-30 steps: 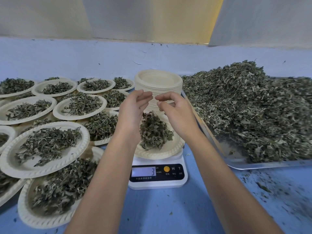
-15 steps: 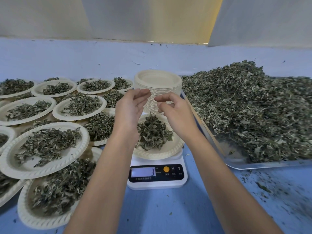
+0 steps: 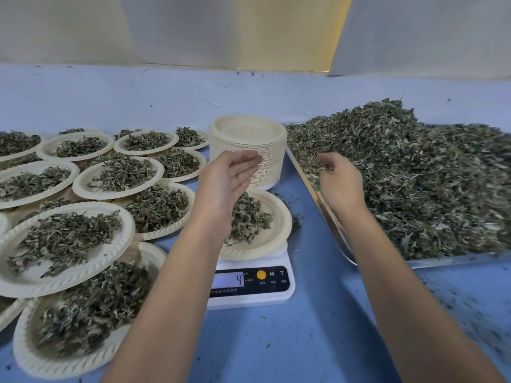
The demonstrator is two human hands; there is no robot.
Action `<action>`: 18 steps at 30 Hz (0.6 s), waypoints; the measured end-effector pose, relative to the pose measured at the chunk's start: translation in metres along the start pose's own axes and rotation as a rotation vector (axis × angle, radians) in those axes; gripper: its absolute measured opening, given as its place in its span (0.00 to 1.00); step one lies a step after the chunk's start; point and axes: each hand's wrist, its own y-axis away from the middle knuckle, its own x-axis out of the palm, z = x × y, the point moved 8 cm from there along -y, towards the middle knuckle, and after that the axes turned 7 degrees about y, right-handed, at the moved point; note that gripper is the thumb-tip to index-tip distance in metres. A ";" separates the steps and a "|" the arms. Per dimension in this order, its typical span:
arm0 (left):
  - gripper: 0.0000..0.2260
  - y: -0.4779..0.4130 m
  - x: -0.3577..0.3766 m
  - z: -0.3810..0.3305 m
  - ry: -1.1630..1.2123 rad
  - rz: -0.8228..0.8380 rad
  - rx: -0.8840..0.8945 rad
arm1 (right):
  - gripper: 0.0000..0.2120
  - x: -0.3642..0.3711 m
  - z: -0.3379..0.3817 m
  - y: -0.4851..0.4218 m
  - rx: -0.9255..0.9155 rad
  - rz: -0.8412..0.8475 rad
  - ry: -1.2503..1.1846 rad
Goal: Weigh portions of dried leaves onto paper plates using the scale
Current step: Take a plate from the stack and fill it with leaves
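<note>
Paper plate (image 3: 278, 215) with a small heap of dried leaves (image 3: 249, 219) sits on the scale (image 3: 249, 297), whose display reads 4. The left hand (image 3: 229, 183) hovers just above that plate, palm up, fingers nearly straight, holding nothing. The right hand (image 3: 341, 183) is over the near left edge of the big leaf pile (image 3: 414, 175) on the metal tray (image 3: 442, 262), fingers curled downward; whether they pinch any leaves I cannot tell. That pile lies under and right of the right hand, so it is the nearer hand for another pinch; the plate lies to its left.
</note>
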 end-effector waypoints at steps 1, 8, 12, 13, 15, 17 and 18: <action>0.12 0.001 0.002 0.001 -0.006 0.004 -0.003 | 0.21 0.004 -0.016 -0.007 0.025 0.041 0.089; 0.12 0.004 0.009 0.006 -0.049 0.024 -0.007 | 0.33 0.043 -0.093 -0.017 0.329 0.382 0.359; 0.12 0.004 0.009 0.007 -0.062 0.030 0.003 | 0.35 0.061 -0.099 -0.019 0.316 0.430 0.436; 0.12 0.004 0.009 0.006 -0.062 0.030 0.005 | 0.35 0.063 -0.098 -0.021 0.296 0.420 0.449; 0.12 0.004 0.009 0.006 -0.061 0.026 0.005 | 0.35 0.067 -0.095 -0.028 0.223 0.395 0.466; 0.12 0.004 0.008 0.007 -0.064 0.023 0.001 | 0.32 0.072 -0.091 -0.034 0.137 0.386 0.464; 0.12 0.004 0.008 0.008 -0.067 0.023 -0.002 | 0.30 0.076 -0.088 -0.036 0.092 0.395 0.456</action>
